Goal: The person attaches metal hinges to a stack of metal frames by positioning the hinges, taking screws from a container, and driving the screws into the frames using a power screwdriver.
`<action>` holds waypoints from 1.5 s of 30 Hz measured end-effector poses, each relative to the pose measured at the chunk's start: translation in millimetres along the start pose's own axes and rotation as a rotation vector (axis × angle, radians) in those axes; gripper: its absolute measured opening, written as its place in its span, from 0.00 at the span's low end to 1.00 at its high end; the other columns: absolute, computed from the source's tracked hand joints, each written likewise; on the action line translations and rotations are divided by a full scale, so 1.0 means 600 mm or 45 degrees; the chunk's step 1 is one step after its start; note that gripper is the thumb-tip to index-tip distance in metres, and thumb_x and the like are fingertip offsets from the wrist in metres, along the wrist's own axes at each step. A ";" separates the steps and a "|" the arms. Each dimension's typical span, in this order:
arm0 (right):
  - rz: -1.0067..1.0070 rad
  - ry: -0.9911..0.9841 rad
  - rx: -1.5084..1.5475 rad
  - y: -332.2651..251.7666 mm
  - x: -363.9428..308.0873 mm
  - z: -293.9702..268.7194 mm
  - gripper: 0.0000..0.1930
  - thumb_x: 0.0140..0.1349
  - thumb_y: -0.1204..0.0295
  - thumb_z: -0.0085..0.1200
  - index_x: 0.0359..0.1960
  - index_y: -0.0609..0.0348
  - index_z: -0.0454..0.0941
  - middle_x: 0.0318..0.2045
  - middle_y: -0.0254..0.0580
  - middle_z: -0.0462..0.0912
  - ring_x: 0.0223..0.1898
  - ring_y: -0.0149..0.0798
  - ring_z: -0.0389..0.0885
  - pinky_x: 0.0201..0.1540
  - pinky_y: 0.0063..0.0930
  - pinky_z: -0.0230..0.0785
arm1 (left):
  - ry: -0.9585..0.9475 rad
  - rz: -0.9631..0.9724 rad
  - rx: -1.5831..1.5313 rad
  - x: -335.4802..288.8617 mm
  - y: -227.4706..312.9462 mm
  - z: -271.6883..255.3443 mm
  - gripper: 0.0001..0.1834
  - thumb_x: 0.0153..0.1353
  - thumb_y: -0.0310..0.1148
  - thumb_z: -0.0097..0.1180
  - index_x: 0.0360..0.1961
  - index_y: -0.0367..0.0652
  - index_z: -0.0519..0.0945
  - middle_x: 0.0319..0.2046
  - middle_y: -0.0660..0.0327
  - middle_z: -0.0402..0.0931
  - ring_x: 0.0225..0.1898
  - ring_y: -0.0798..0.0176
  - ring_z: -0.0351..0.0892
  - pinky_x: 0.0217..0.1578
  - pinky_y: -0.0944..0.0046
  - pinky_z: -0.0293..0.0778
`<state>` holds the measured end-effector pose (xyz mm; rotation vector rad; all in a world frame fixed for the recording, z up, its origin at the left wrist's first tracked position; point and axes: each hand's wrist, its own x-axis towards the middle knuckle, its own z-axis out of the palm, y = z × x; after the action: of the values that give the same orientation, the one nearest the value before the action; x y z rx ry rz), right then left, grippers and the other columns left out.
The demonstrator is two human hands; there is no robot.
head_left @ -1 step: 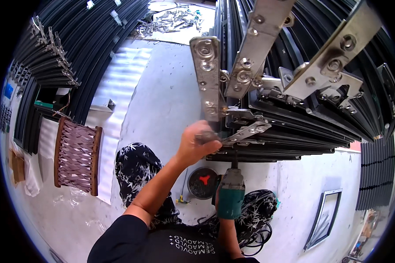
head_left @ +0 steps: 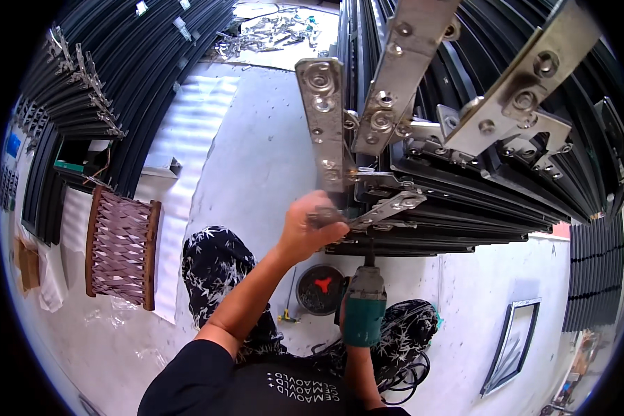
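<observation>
My left hand (head_left: 308, 223) is closed around the near end of a metal hinge arm (head_left: 388, 208), in front of a stack of black frame profiles (head_left: 423, 232). In my right hand (head_left: 358, 352) is a green and grey power drill (head_left: 365, 308), its tip pointing away from me at the stack's near end. The drill body covers most of the right fingers. What the tip touches is hard to make out. Above my left hand a flat metal bar (head_left: 322, 104) with round rivets stands up from the stack.
A round tub of small dark parts (head_left: 319, 305) with a red piece sits between my knees. A yellow-handled tool (head_left: 288, 317) lies beside it. Left are a woven stool (head_left: 123, 248) and more black profiles (head_left: 139, 83); right, a small black frame (head_left: 512, 343). A cable (head_left: 412, 378) coils by my right leg.
The upright metal bars at the top of the stack have shifted very slightly left. My hands and the drill stay in place.
</observation>
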<state>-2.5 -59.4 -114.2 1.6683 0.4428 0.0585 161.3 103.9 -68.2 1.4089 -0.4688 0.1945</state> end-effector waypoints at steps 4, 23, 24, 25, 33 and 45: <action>-0.070 -0.066 -0.193 -0.012 -0.018 0.004 0.21 0.62 0.72 0.46 0.57 0.65 0.67 0.56 0.55 0.69 0.58 0.54 0.66 0.62 0.44 0.56 | 0.000 -0.018 -0.036 0.004 0.003 0.007 0.11 0.46 0.33 0.67 0.19 0.42 0.76 0.18 0.64 0.68 0.24 0.65 0.66 0.26 0.65 0.62; 0.015 -0.225 -0.313 -0.077 0.007 -0.040 0.23 0.64 0.68 0.44 0.59 0.63 0.65 0.59 0.56 0.66 0.61 0.58 0.62 0.64 0.47 0.52 | 0.017 -0.197 -0.192 -0.005 0.004 0.014 0.11 0.49 0.34 0.64 0.21 0.38 0.77 0.20 0.64 0.66 0.25 0.68 0.64 0.27 0.67 0.62; 0.044 -0.253 -0.339 -0.081 0.010 -0.040 0.23 0.64 0.68 0.45 0.59 0.63 0.65 0.59 0.55 0.67 0.61 0.58 0.62 0.63 0.47 0.53 | 0.009 -0.223 -0.163 -0.005 0.012 0.016 0.11 0.51 0.35 0.63 0.22 0.37 0.77 0.21 0.64 0.67 0.25 0.69 0.65 0.26 0.68 0.62; 0.071 -0.279 -0.363 -0.083 0.012 -0.044 0.23 0.64 0.68 0.45 0.59 0.63 0.65 0.59 0.55 0.67 0.61 0.57 0.63 0.63 0.47 0.53 | -0.002 -0.251 -0.132 -0.005 0.019 0.016 0.11 0.52 0.35 0.62 0.23 0.37 0.78 0.21 0.64 0.68 0.25 0.69 0.65 0.26 0.68 0.62; 0.045 -0.138 -0.248 -0.068 0.029 -0.037 0.23 0.64 0.62 0.36 0.59 0.60 0.66 0.56 0.46 0.70 0.56 0.45 0.68 0.59 0.38 0.60 | 0.016 -0.245 -0.219 -0.014 0.016 0.017 0.20 0.58 0.42 0.59 0.20 0.38 0.69 0.22 0.65 0.63 0.25 0.71 0.63 0.24 0.70 0.63; -0.955 -0.307 -2.621 -0.047 0.032 -0.043 0.17 0.69 0.65 0.41 0.45 0.66 0.76 0.33 0.39 0.82 0.30 0.31 0.79 0.32 0.27 0.74 | -0.029 -0.181 -0.369 -0.015 0.000 0.011 0.19 0.59 0.41 0.59 0.39 0.32 0.77 0.36 0.60 0.76 0.36 0.67 0.75 0.38 0.67 0.71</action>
<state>0.4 -26.6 -141.3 -0.5453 0.4627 -0.1942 152.1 98.6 -71.2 1.1553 -0.3963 -0.0057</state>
